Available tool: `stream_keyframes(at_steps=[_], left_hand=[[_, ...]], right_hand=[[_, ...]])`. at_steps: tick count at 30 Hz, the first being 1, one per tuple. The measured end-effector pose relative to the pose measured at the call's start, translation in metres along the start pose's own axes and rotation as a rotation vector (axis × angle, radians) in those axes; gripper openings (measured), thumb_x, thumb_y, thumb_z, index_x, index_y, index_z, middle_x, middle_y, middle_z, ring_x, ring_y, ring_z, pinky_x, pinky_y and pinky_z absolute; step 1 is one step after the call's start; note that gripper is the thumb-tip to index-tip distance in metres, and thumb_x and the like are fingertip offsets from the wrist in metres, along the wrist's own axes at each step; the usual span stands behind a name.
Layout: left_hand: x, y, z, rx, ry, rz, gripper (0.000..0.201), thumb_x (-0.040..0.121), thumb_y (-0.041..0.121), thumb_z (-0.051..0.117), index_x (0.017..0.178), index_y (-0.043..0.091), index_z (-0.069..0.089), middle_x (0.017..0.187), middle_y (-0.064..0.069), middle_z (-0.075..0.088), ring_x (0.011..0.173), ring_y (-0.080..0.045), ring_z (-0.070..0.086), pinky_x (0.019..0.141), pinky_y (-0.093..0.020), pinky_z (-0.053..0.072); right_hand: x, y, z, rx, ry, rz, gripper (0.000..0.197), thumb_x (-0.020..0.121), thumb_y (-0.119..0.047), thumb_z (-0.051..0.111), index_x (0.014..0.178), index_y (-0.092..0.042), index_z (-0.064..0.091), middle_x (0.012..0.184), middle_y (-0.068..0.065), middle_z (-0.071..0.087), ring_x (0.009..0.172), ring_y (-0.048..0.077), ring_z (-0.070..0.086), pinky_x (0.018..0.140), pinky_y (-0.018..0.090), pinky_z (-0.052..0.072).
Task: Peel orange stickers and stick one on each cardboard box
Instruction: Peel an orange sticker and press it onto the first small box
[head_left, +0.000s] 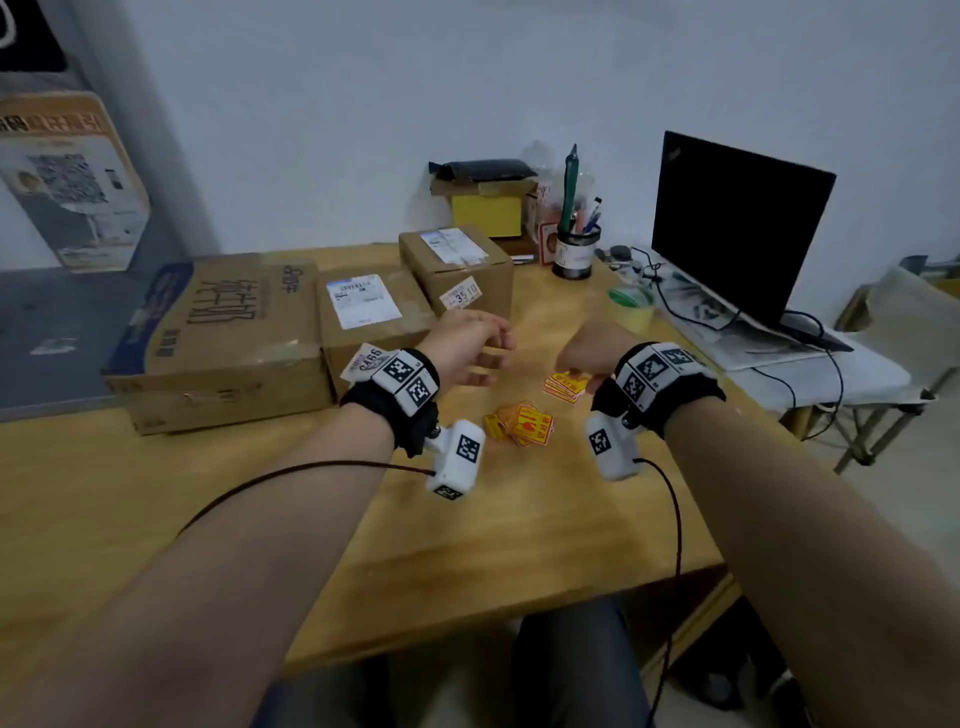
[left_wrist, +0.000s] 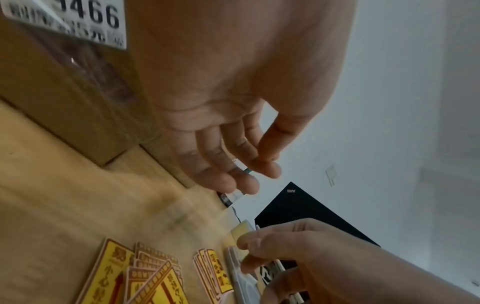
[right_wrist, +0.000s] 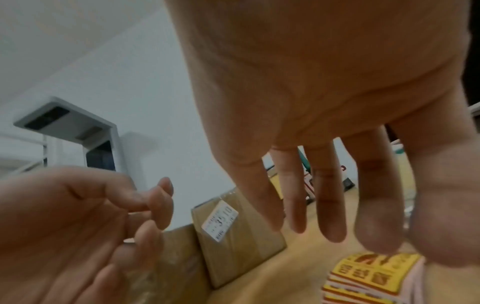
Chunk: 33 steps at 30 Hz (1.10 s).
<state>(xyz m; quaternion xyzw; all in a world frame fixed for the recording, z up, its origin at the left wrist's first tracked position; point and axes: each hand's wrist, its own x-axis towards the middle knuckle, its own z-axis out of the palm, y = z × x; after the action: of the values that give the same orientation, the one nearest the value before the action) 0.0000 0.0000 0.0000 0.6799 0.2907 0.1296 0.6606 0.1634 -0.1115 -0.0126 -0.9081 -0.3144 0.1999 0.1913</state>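
Observation:
Three cardboard boxes stand along the table's left and back: a large one (head_left: 223, 338), a middle one (head_left: 369, 312) and a small one (head_left: 457, 265); I see no orange sticker on any face in view. A loose pile of orange stickers (head_left: 519, 423) lies in the table's middle. Right of it sits a neat sticker stack (head_left: 566, 385) (right_wrist: 374, 275). My right hand (head_left: 582, 358) hangs over that stack, thumb and index fingertips (right_wrist: 376, 236) meeting on the top sticker's edge. My left hand (head_left: 493, 358) (left_wrist: 233, 164) hovers beside the middle box, fingers relaxed, holding nothing.
A dark laptop (head_left: 737, 228) stands at the right on papers, with cables trailing off. A tape roll (head_left: 631, 306), a pen cup (head_left: 574, 254) and a yellow box (head_left: 485, 208) sit at the back. The wooden table (head_left: 467, 545) ends just before my lap.

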Motion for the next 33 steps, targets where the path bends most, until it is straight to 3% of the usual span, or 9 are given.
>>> stream_keyframes(at_steps=[2,5,10,17,20,23,27,29,33], left_hand=[[0.012,-0.004,0.003,0.014,0.011,-0.016,0.025,0.091,-0.001,0.045,0.098,0.015,0.063,0.084,-0.002,0.069,0.069,-0.021,0.065,0.063,-0.032,0.052],[0.025,-0.01,0.008,0.02,0.002,-0.047,0.025,0.093,0.001,0.045,0.101,0.015,0.063,0.086,-0.002,0.069,0.07,-0.021,0.065,0.065,-0.032,0.051],[0.04,-0.016,0.013,-0.004,-0.004,-0.07,0.024,0.094,0.002,0.045,0.099,0.016,0.064,0.085,0.0,0.07,0.071,-0.019,0.066,0.066,-0.032,0.052],[0.049,-0.017,0.013,-0.004,-0.017,-0.075,0.025,0.093,0.002,0.046,0.101,0.015,0.065,0.086,0.0,0.07,0.074,-0.02,0.067,0.067,-0.032,0.053],[0.051,-0.018,0.013,-0.009,-0.018,-0.077,0.025,0.093,0.001,0.046,0.1,0.015,0.065,0.086,-0.001,0.07,0.074,-0.02,0.067,0.069,-0.033,0.054],[0.051,-0.018,0.014,-0.004,-0.019,-0.075,0.024,0.094,0.002,0.046,0.1,0.015,0.065,0.086,0.0,0.07,0.074,-0.02,0.067,0.067,-0.033,0.054],[0.05,-0.019,0.016,-0.004,-0.025,-0.073,0.025,0.093,0.001,0.046,0.101,0.015,0.065,0.086,0.0,0.07,0.074,-0.02,0.067,0.067,-0.033,0.053],[0.05,-0.019,0.016,-0.005,-0.026,-0.073,0.025,0.092,0.0,0.047,0.101,0.014,0.065,0.086,0.0,0.07,0.075,-0.02,0.067,0.067,-0.033,0.053],[0.048,-0.019,0.017,-0.005,-0.024,-0.074,0.025,0.093,0.0,0.046,0.1,0.015,0.065,0.087,0.0,0.07,0.076,-0.02,0.067,0.068,-0.033,0.053]], right_hand=[[0.012,0.006,0.002,-0.062,-0.032,0.017,0.026,0.09,-0.024,0.074,0.083,0.001,0.073,0.092,0.016,0.077,0.076,0.031,0.068,0.07,0.036,0.055],[0.026,0.012,0.01,-0.148,-0.063,0.078,0.029,0.089,-0.023,0.073,0.073,-0.003,0.062,0.075,0.013,0.066,0.066,0.029,0.058,0.056,0.03,0.043],[0.048,0.017,0.021,-0.276,-0.027,0.087,0.027,0.071,-0.029,0.077,0.061,-0.007,0.065,0.056,0.008,0.062,0.052,0.027,0.06,0.053,0.031,0.046],[0.068,0.024,0.027,-0.326,-0.031,0.129,0.044,0.045,-0.044,0.086,0.065,-0.009,0.068,0.059,0.005,0.069,0.056,0.027,0.072,0.062,0.042,0.064],[0.05,0.016,0.022,-0.288,-0.001,0.1,0.04,0.059,-0.036,0.086,0.061,-0.009,0.057,0.058,0.005,0.059,0.051,0.025,0.059,0.059,0.03,0.053],[0.043,0.017,0.018,-0.235,-0.004,0.095,0.039,0.074,-0.03,0.085,0.067,-0.009,0.053,0.064,0.005,0.058,0.055,0.022,0.055,0.054,0.027,0.042],[0.039,0.014,0.02,-0.271,0.03,0.067,0.052,0.068,-0.041,0.09,0.078,-0.015,0.046,0.08,0.004,0.059,0.073,0.025,0.059,0.064,0.035,0.043],[0.037,0.012,0.018,-0.309,0.033,0.059,0.05,0.066,-0.039,0.093,0.082,-0.012,0.053,0.082,0.007,0.063,0.081,0.029,0.065,0.064,0.034,0.047],[0.037,0.011,0.017,-0.337,0.04,0.045,0.043,0.066,-0.032,0.092,0.085,-0.008,0.061,0.082,0.01,0.068,0.077,0.029,0.069,0.059,0.032,0.05]])
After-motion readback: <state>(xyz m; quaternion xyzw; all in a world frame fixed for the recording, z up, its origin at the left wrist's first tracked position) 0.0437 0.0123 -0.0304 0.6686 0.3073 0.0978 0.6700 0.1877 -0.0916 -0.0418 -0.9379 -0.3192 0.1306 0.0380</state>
